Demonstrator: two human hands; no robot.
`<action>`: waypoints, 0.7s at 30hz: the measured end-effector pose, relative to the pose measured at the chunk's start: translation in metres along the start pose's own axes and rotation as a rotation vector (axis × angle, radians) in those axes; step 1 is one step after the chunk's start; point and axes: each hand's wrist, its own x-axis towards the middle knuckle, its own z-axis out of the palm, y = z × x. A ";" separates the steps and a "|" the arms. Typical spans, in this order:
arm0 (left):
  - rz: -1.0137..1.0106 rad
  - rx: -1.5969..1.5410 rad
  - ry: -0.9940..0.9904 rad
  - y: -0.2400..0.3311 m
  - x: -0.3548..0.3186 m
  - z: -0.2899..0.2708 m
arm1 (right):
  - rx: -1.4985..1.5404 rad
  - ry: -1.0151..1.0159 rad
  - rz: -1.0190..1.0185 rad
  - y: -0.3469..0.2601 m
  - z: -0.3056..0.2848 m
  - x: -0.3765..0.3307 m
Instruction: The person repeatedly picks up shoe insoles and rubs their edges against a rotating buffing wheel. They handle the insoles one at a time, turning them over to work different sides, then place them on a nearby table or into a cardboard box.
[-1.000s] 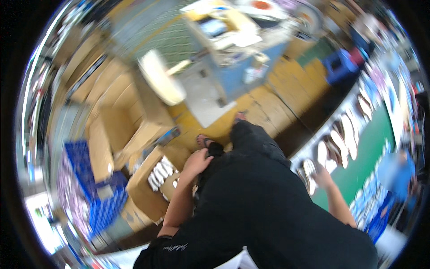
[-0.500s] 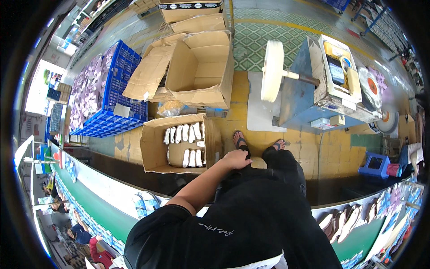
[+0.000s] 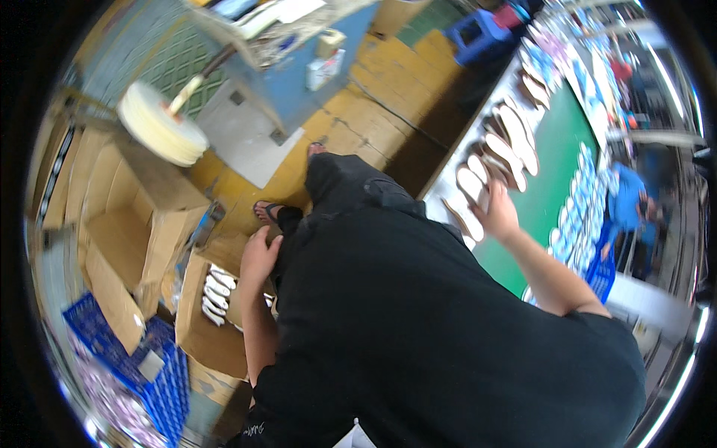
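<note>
The right grip (image 3: 499,214) is positioned over the near edge of the worktop (image 3: 541,190), at the near end of a row of brown-and-white footwear (image 3: 511,142). Its fingers are bent toward the row. Whether they pinch a piece or merely rest against it cannot be determined, owing to blur and overlap. One pale-soled shoe (image 3: 470,184) lies immediately at the fingertips, on their left side. A second shoe (image 3: 464,218) lies just beside the hand, also to its left, nearest the wearer. The remaining footwear extends beyond the fingers, away from the body.

The left grip (image 3: 258,260) hangs beside the wearer's dark trouser leg, well apart from the row. Thumb and fingers stand loosely apart; nothing is seen between them. Just beside that forearm is a small carton (image 3: 196,332) containing white elongated pieces (image 3: 217,296).

A larger open carton (image 3: 123,228) and a blue crate (image 3: 168,373) stand farther left. Along the worktop's far side runs a line of blue-and-white footwear (image 3: 571,213). A person in a blue top (image 3: 627,196) is beyond it.
</note>
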 end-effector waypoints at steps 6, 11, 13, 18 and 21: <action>0.175 -0.204 -0.151 0.073 -0.002 -0.052 | 0.417 0.147 -0.026 -0.081 -0.112 0.034; 0.377 -1.013 -0.363 0.164 -0.003 -0.091 | 0.261 0.292 -0.976 -0.202 -0.139 0.042; 0.256 -1.252 -0.405 0.192 -0.005 -0.090 | 0.319 0.271 -1.159 -0.256 -0.118 0.038; 0.420 -1.797 -0.715 0.196 -0.015 -0.106 | 0.492 0.234 -1.096 -0.330 -0.074 0.040; 0.225 -1.652 -0.203 0.181 -0.032 -0.103 | 0.614 0.137 -0.957 -0.333 -0.053 0.046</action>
